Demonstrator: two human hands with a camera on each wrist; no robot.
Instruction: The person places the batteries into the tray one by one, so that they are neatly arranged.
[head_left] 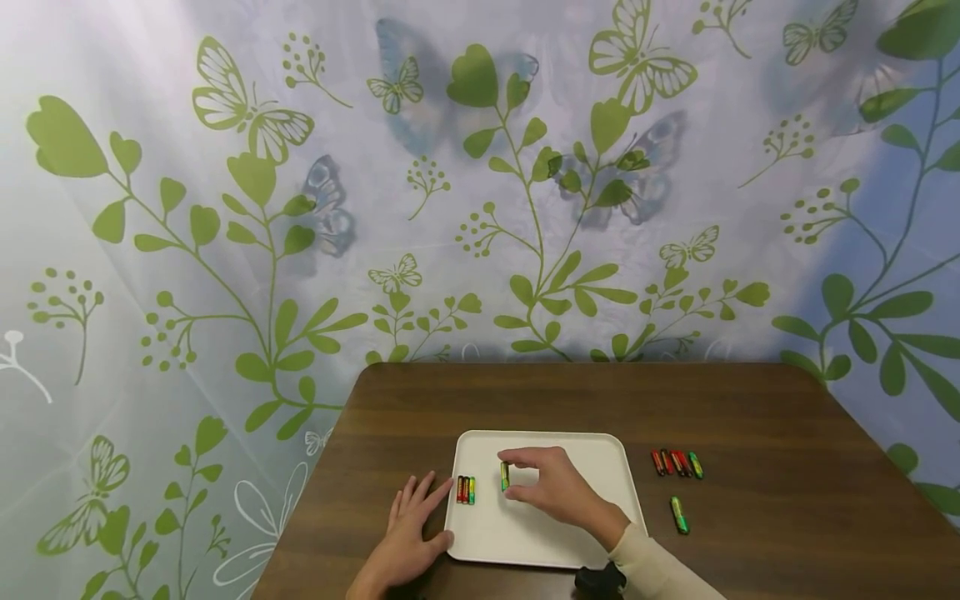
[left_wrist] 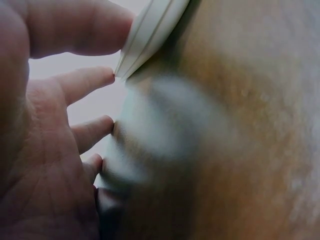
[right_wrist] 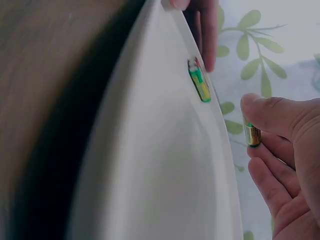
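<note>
My right hand (head_left: pixel 555 487) pinches a green and gold battery (head_left: pixel 505 477) between thumb and forefinger, above the middle of a white tray (head_left: pixel 555 542). The right wrist view shows the same battery (right_wrist: pixel 253 134) with the thumb on its upper end. At the tray's left side several batteries (head_left: pixel 466 490) lie side by side, red and black ones with a green and yellow one at their right. My left hand (head_left: pixel 411 533) has its fingers spread, the thumb and forefinger touching the tray's left edge. In the left wrist view those fingers meet the tray rim (left_wrist: pixel 150 37).
On the brown wooden table (head_left: pixel 420 400), right of the tray, lies a row of red, black and green batteries (head_left: pixel 677 463). A single green battery (head_left: pixel 678 515) lies nearer to me. Behind the table hangs a curtain (head_left: pixel 480 208) printed with leaves and butterflies.
</note>
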